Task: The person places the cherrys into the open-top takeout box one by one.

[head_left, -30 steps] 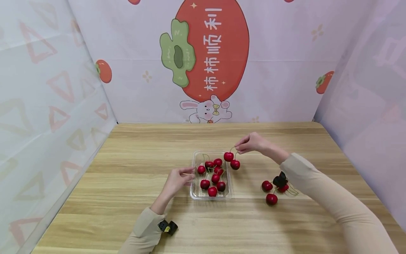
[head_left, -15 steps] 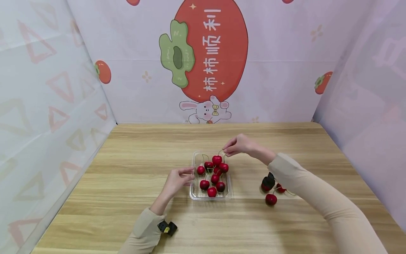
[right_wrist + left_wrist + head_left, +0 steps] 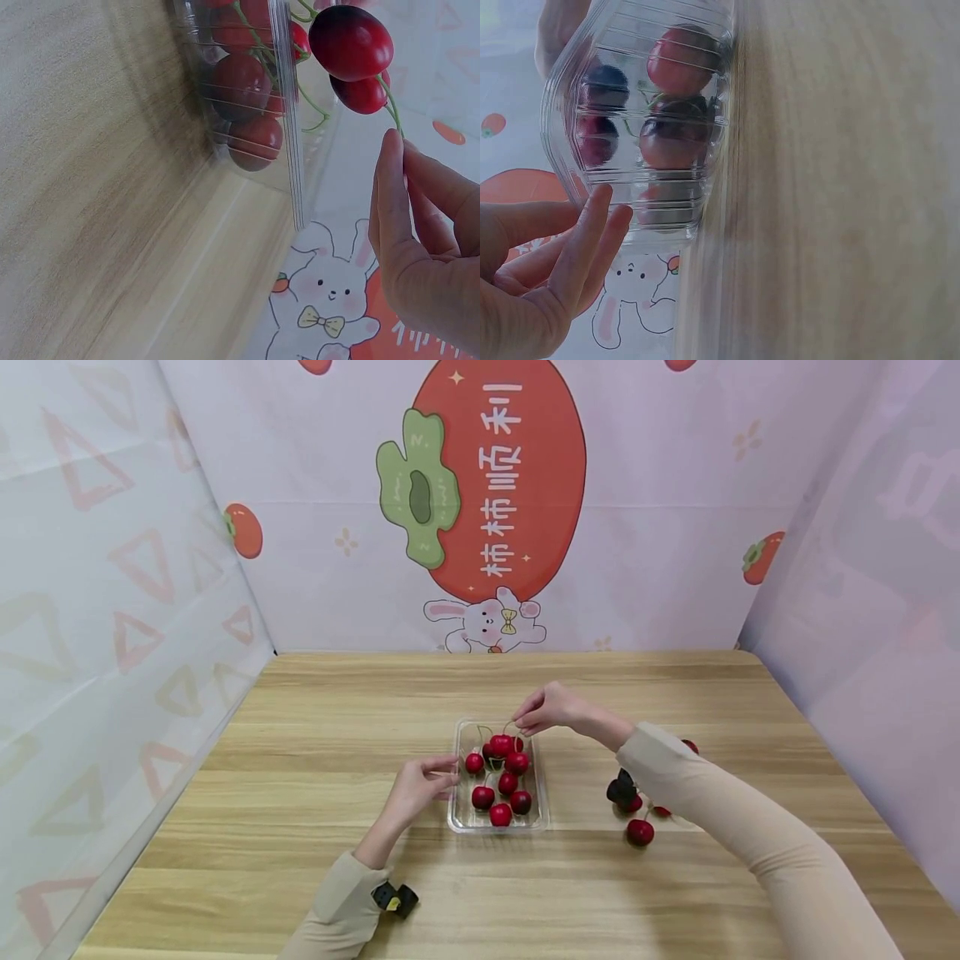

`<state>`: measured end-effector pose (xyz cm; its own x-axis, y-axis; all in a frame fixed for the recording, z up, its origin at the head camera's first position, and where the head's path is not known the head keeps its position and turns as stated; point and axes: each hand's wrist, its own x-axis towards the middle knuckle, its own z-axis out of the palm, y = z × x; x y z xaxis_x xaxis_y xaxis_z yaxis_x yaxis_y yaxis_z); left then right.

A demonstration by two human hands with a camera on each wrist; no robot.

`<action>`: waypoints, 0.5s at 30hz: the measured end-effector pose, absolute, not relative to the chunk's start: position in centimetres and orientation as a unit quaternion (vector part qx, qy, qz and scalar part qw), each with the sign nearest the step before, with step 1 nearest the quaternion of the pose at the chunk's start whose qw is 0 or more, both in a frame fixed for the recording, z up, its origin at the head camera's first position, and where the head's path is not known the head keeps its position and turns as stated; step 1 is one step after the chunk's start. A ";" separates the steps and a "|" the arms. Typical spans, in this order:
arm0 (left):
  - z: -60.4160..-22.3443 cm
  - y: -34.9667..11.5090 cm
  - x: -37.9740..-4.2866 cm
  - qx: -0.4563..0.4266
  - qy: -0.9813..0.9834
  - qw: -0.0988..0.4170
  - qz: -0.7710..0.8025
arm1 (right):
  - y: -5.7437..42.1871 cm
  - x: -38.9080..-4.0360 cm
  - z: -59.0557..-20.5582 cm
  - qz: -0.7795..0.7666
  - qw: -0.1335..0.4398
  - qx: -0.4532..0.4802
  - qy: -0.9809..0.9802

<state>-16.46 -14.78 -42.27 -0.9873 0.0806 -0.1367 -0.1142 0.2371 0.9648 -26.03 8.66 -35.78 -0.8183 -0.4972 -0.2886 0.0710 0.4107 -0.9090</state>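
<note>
A clear plastic box (image 3: 542, 817) of red cherries stands on the wooden table, with several cherries (image 3: 483, 797) inside, some with green stems. My left hand (image 3: 416, 787) is at the box's left side, its fairly straight fingers (image 3: 594, 225) touching the clear wall in the left wrist view. Over the back right of the box, my right hand (image 3: 553, 707) pinches green stems between thumb and fingertips. From them hang two cherries, a darker one (image 3: 350, 43) partly covering a second (image 3: 361, 94). In the head view the pair overlaps the cherries in the box.
Several loose cherries (image 3: 640, 832) lie on the table (image 3: 337, 727) to the right, partly hidden by the right sleeve (image 3: 720, 797) and its black wrist camera (image 3: 621, 788). Printed cloth walls (image 3: 330, 593) enclose the back and sides.
My right hand has moved left and slightly down, carrying the cherry pair from beside the box's right rim to over its inside. The left hand stays in place at the box.
</note>
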 end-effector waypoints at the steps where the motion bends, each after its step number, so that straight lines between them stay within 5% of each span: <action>1: -42.3 -14.8 -16.4 -0.011 0.783 0.079 0.617 | 8.6 -26.0 -35.8 -0.524 0.269 -0.135 0.797; 15: -42.3 -14.8 -16.4 -0.001 0.783 0.076 0.617 | 7.2 -26.3 -36.5 -0.522 0.278 -0.134 0.795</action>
